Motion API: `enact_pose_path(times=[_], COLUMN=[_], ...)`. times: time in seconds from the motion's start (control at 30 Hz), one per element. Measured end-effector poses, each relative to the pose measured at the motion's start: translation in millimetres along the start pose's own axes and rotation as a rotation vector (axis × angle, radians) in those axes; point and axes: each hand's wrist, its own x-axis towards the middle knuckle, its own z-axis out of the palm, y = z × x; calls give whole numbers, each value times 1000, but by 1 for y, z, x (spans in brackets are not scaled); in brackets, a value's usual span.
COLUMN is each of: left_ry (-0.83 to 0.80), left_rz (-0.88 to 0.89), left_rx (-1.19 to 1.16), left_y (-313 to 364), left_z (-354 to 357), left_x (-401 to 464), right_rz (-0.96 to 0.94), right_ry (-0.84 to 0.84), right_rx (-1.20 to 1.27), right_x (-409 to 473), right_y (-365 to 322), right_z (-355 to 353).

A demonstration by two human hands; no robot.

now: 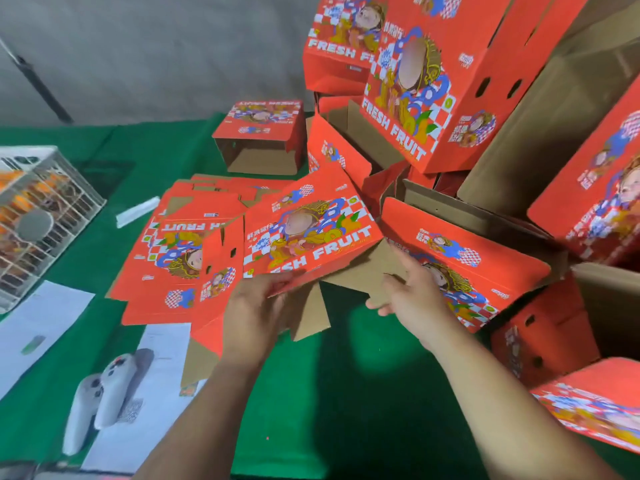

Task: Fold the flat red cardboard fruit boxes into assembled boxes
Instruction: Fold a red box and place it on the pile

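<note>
Red fruit boxes printed with blue-and-white checks, yellow-gold figures, white lettering; plain brown inside. Green surface. White papers. Pale grey controllers. White wire crate showing orange within.

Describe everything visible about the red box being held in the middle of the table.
The held box is red printed cardboard with a cartoon figure, checker pattern and white FRESH FRUIT lettering. It is partly opened, tilted, raised over the green table. Plain brown flaps hang open at its near end. The left hand grips its near edge; the right hand, fingers straight, reaches to the brown flap. Behind it lies the flat stack.
</note>
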Motion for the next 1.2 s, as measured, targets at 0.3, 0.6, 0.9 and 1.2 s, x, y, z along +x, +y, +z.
enact_pose_path(times=[0.3,0.6,0.9,1.2], left_ry=[30,-267,-315,-334], left_rz=[-162,-132,-295,-151], left_rx=[-243,-446,-474,-345], left_y=[51,97,109,92], left_z=[-50,-91,-117,-145], left_x=[31,51,108,143], right_rz=[-101,-142,-56,-85], right_ry=[-16,-34,-174,-189], right_rx=[-336,-627,-699,-553], right_x=[-26,-51,-29,-18], right_y=[-39,-119,-164,-195], right_z=[-46,-100,-106,-96])
